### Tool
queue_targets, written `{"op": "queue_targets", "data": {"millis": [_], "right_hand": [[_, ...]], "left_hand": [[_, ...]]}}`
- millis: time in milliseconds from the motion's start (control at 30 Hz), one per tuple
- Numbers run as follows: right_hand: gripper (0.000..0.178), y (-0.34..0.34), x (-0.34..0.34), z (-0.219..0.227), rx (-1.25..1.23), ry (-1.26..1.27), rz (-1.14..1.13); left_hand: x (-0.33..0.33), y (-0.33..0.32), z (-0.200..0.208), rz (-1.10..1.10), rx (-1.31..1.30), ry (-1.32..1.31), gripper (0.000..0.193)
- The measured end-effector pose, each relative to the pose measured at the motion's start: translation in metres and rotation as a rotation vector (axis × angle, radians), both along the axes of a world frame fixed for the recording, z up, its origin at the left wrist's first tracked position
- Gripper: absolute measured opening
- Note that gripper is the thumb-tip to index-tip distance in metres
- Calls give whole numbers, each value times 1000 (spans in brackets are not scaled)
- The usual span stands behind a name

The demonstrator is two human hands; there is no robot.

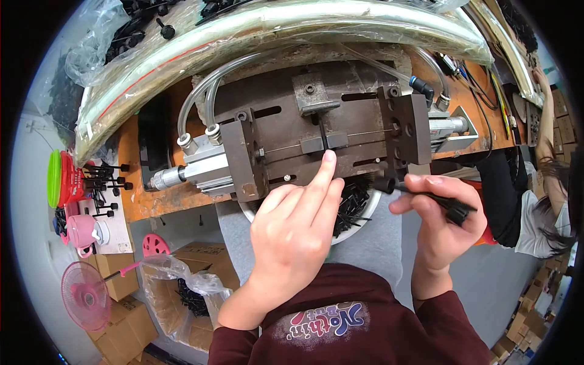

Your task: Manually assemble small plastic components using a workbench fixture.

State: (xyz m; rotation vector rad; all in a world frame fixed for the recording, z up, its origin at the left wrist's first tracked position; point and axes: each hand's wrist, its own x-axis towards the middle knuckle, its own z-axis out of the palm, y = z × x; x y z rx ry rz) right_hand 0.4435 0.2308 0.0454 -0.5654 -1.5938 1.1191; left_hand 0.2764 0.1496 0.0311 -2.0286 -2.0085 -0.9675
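My left hand (pixel 292 234) reaches over the front of a dark metal fixture. Its index finger is stretched out, the tip at the lower end of a thin black rod (pixel 324 131). That rod stands between two small grey jaws (pixel 312 145) in the middle of the fixture plate (pixel 286 121). The left hand grips nothing that I can see. My right hand (pixel 447 225), to the right of the fixture's front edge, is closed on a black plastic stick (pixel 435 198) with thick ends, slightly blurred. Whether this is one piece or two I cannot tell.
Pneumatic cylinders (pixel 204 167) with clear hoses flank the fixture. A white bowl (pixel 365 226) of black parts sits on my lap. Plastic-wrapped strips (pixel 274 27) arch behind. Left are a pink fan (pixel 85 296) and a lined carton (pixel 176 328); another person (pixel 541 213) is at right.
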Motion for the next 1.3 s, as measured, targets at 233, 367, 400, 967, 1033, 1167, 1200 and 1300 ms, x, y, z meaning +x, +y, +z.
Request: {"op": "queue_targets", "data": {"millis": [233, 367, 400, 967, 1033, 1167, 1200, 1300], "right_hand": [[20, 3, 3, 7, -531, 94, 164], [19, 7, -1, 5, -664, 51, 185], [20, 8, -1, 4, -682, 55, 200], [13, 10, -12, 0, -721, 73, 306], [13, 10, -12, 1, -731, 49, 312], [11, 10, -11, 1, -733, 59, 337], [11, 10, -11, 0, -723, 63, 334], [10, 6, -12, -1, -705, 79, 319]], "left_hand": [[-3, 3, 5, 26, -49, -22, 26], [-3, 3, 6, -6, -1, -101, 29], [-3, 1, 6, -81, 26, -155, 30], [12, -31, 14, -348, 45, -275, 30], [13, -32, 16, -336, 41, -283, 30], [14, -34, 15, -344, 33, -310, 29], [14, -34, 13, -355, 35, -313, 29], [15, -36, 15, -347, 33, -305, 29]]}}
